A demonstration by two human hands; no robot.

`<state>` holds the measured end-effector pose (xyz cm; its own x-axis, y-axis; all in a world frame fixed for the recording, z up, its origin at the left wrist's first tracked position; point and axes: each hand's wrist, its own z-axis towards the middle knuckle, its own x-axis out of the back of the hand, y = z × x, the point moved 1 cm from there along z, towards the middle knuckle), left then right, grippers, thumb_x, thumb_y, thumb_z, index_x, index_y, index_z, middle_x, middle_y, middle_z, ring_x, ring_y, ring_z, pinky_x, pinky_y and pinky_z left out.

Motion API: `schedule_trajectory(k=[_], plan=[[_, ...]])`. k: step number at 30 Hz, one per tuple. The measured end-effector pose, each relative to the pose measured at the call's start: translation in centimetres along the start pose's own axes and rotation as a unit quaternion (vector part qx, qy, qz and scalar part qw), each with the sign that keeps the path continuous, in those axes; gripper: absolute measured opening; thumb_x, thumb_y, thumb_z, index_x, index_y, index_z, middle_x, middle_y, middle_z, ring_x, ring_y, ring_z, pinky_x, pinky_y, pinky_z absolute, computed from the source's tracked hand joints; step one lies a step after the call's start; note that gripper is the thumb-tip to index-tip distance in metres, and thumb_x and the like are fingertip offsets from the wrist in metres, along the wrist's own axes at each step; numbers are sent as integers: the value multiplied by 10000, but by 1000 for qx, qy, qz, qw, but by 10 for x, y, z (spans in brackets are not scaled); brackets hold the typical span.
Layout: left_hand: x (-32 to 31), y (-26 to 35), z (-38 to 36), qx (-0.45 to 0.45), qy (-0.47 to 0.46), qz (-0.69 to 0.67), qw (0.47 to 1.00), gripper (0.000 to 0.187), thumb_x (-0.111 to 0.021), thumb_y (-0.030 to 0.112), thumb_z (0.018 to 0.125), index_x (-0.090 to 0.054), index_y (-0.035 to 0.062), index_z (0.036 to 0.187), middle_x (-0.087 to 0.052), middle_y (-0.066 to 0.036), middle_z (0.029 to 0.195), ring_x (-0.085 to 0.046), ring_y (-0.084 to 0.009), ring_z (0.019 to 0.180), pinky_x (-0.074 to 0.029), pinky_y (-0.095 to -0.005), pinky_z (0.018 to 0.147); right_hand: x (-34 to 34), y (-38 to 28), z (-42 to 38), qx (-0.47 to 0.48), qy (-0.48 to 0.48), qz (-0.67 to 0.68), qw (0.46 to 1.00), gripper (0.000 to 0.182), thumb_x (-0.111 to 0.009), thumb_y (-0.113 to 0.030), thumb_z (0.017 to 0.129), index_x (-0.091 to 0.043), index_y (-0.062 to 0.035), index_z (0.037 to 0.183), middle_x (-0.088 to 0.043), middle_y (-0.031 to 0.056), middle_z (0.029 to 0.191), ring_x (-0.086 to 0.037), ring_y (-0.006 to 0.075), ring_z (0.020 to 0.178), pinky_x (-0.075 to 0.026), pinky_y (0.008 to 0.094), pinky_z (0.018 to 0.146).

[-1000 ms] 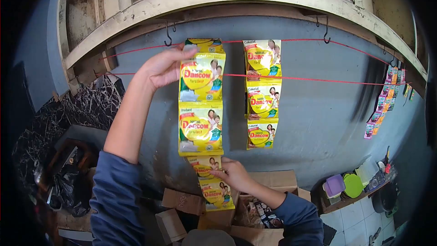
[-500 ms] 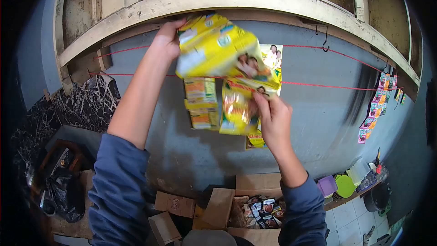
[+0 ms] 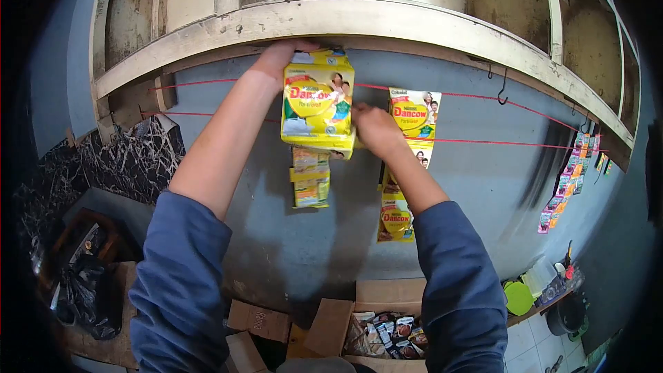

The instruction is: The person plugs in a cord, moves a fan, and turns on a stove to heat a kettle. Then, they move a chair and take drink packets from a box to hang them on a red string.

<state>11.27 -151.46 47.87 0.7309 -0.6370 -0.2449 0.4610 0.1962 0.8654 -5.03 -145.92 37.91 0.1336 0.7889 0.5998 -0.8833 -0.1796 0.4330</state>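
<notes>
A folded strip of yellow Dancow milk sachets (image 3: 318, 100) hangs in front of the red strings. My left hand (image 3: 282, 57) is closed on its top left, just under the wooden beam, its fingers partly hidden behind the sachets. At the strip's right edge is my right hand (image 3: 378, 131), fingers curled in against the packets and partly out of sight. Just right of that hand, a second Dancow sachet strip (image 3: 413, 116) hangs down the wall. Smaller yellow sachets (image 3: 311, 183) dangle below the held strip.
A whitish wooden frame (image 3: 331, 17) spans overhead. Beneath it run red strings (image 3: 483, 141) and a metal hook (image 3: 503, 90). Colourful sachet strips (image 3: 570, 179) hang at the right. Below stand an open carton (image 3: 331, 328) with dark sachets and a black plastic bag (image 3: 97, 297).
The blurred, spread-out sachets are now upright and folded together, front facing me. My right hand has moved up and left from the lower sachets to the strip's right edge. The second strip is uncovered.
</notes>
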Motion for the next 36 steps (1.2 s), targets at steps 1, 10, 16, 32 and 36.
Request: schedule_trajectory(k=[1, 10, 16, 32, 36], plan=[[0, -1, -1, 19, 1, -2, 1000, 203, -496, 50, 773, -498, -51, 949, -566, -201, 910, -578, -288, 817, -483, -381, 742, -4, 8, 5, -129, -99, 131, 978, 164, -546, -112, 717, -571, -4, 838, -562, 132, 958, -607, 237, 691, -507, 332, 601], [18, -37, 29, 44, 22, 62, 997, 193, -464, 132, 810, -506, -54, 841, -583, -174, 853, -591, -243, 769, -485, -337, 692, 40, 5, 14, -198, -410, 279, 845, 257, -555, -53, 723, -544, 24, 968, -626, 64, 723, -618, 147, 720, -491, 249, 556], [15, -38, 31, -23, -2, 40, 999, 213, -479, 163, 807, -519, -32, 884, -580, -171, 866, -592, -241, 757, -486, -336, 690, 31, 16, 2, -306, -183, 508, 785, 303, -517, -151, 782, -492, 5, 1040, -614, 68, 805, -524, 93, 453, -404, 195, 396], [3, -50, 4, -224, 62, 118, 965, 644, -591, -13, 709, -261, 36, 1260, -555, -133, 959, -548, -189, 892, -440, -312, 799, 13, -19, -12, -310, 95, 213, 922, 299, -492, -45, 710, -496, 21, 1002, -573, 212, 878, -541, 374, 843, -428, 408, 720], [14, -54, -12, -203, -52, 192, 959, 798, -607, -57, 685, -140, 105, 1311, -546, -128, 971, -532, -172, 905, -434, -286, 781, 45, -17, -32, -301, 256, 203, 896, 148, -490, -23, 681, -560, -5, 809, -582, 153, 784, -566, 302, 768, -442, 374, 678]])
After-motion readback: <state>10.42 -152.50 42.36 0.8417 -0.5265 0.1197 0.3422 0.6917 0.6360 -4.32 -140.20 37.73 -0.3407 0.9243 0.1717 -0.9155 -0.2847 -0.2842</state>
